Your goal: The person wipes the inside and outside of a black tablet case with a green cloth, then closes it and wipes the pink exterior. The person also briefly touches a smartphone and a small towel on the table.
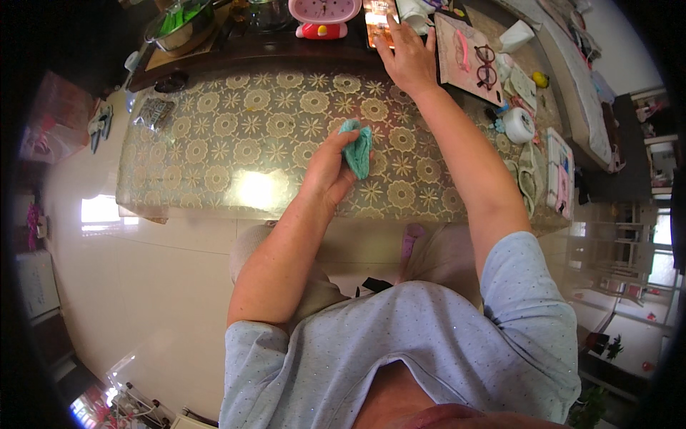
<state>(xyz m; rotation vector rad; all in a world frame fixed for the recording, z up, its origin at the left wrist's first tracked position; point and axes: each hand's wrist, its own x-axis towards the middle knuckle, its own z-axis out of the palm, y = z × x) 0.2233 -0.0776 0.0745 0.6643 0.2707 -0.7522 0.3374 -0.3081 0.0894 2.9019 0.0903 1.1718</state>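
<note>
My left hand (331, 166) grips a folded teal cloth (358, 150) above the middle of the table, which has a clear cover over a flower-patterned tablecloth (278, 120). Farther off, my right hand (410, 59) reaches to a smartphone (378, 24) with a lit screen. The fingers of that hand are spread, and some overlap the phone's lower right part; whether they press on it I cannot tell. To the right of this hand lies a pinkish tablet or flat case (466, 80) bearing brown-framed eyeglasses (486, 67) and a pink strip (461, 51).
A pink alarm clock (324, 10) stands at the far edge on a dark wooden tray (241, 59). A metal bowl (179, 37) with green pieces is at the far left. Near the left edge lies a clear plastic packet (154, 113). A white jar (519, 125) sits on the right.
</note>
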